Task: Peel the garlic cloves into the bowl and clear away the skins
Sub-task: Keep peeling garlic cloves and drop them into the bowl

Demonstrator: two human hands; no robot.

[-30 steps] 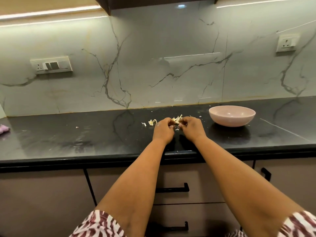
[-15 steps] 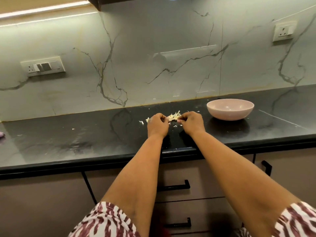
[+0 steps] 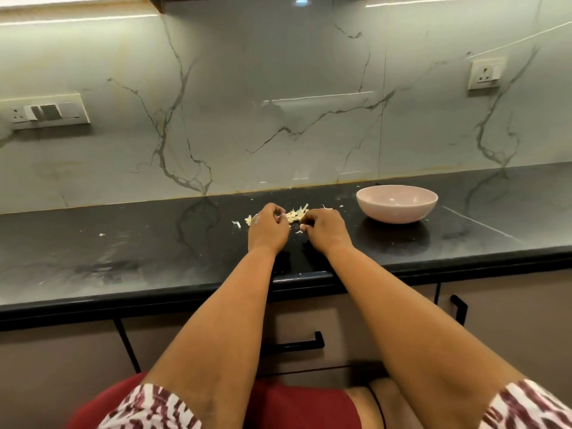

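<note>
A person's left hand [image 3: 268,229] and right hand [image 3: 325,228] work with curled fingers at a small heap of garlic skins [image 3: 296,213] on the black counter [image 3: 123,258], left of the pink bowl [image 3: 397,203]. Whether either hand is pinching a clove or skin cannot be told; no clove is plainly visible. The papery flakes already lie strewn left of the bowl, and a hasty sweep could send them over the counter's front edge, or into the bowl.

Single head-worn wide-angle view; looks forward and down along both forearms to the black countertop [image 3: 123,261]; faces the marble backsplash [image 3: 278,103] squarely; cabinet fronts [image 3: 510,320] nearest below
</note>
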